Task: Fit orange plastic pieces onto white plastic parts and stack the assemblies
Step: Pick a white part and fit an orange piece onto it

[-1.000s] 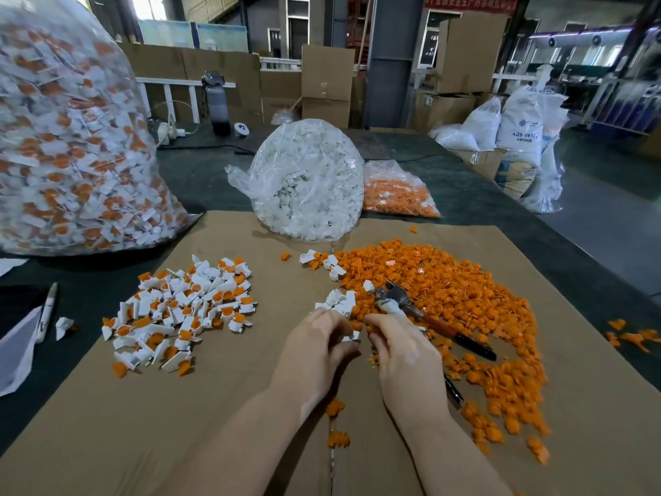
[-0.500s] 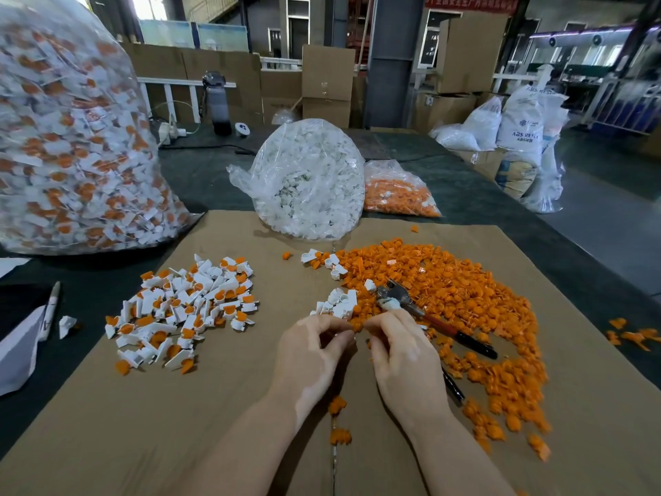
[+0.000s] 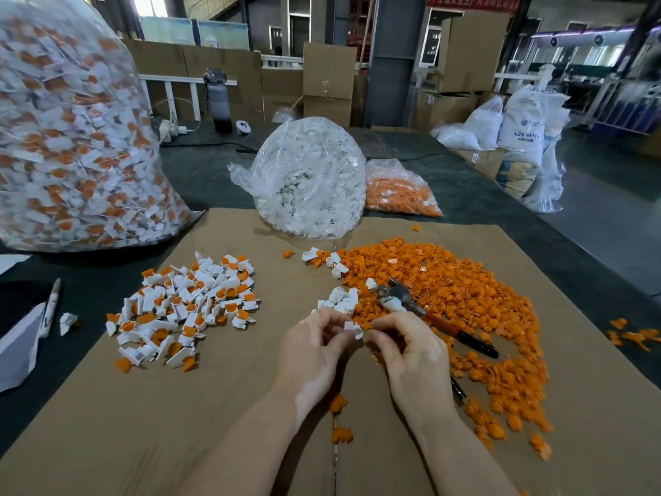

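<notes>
- Left hand (image 3: 314, 356) pinches a white plastic part (image 3: 354, 329) in a narrow grip, above the cardboard (image 3: 232, 406) on the table.
- Right hand (image 3: 411, 352) meets it, fingers curled, seemingly pinching an orange piece.
- Finished assemblies (image 3: 186, 306) lie piled left; loose orange pieces (image 3: 447, 281) right.

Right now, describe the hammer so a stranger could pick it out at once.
Find the brown cardboard sheet and the loose orange pile on its right. The hammer lies on that pile's near-left edge, the only metal-headed, dark-handled thing there.
</notes>
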`<state>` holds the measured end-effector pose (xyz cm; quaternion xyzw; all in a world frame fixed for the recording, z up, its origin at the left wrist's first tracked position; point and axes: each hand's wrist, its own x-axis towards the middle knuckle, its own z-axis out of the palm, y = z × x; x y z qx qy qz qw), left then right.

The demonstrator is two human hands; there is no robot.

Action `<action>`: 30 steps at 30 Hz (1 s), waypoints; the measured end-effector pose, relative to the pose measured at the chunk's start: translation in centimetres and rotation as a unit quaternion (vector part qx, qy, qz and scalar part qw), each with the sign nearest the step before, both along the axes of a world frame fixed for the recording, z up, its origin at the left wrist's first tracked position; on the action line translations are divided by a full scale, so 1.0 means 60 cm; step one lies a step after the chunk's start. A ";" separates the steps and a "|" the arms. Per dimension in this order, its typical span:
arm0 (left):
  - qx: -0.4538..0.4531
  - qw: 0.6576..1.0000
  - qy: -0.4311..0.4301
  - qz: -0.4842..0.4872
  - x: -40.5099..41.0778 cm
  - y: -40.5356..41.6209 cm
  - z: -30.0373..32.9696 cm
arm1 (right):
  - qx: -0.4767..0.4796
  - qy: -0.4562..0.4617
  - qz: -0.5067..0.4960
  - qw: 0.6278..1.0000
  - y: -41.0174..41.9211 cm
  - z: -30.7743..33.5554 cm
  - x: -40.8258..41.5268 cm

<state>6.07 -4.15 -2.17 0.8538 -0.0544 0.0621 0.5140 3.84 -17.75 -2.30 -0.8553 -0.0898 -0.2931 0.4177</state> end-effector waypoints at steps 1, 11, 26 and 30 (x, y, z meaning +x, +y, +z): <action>-0.001 1.000 0.004 -0.006 -0.001 0.000 0.000 | 0.019 0.011 0.012 1.000 0.000 0.002 -0.001; -0.149 0.987 0.048 -0.027 -0.012 0.004 0.014 | -0.012 0.052 -0.005 0.999 0.002 -0.004 0.000; -0.040 0.999 -0.011 -0.026 -0.017 -0.002 0.012 | -0.105 0.012 -0.023 0.994 0.007 -0.005 -0.002; -0.037 0.999 -0.010 -0.018 -0.014 0.000 0.011 | -0.097 0.016 0.006 0.995 0.005 -0.005 0.000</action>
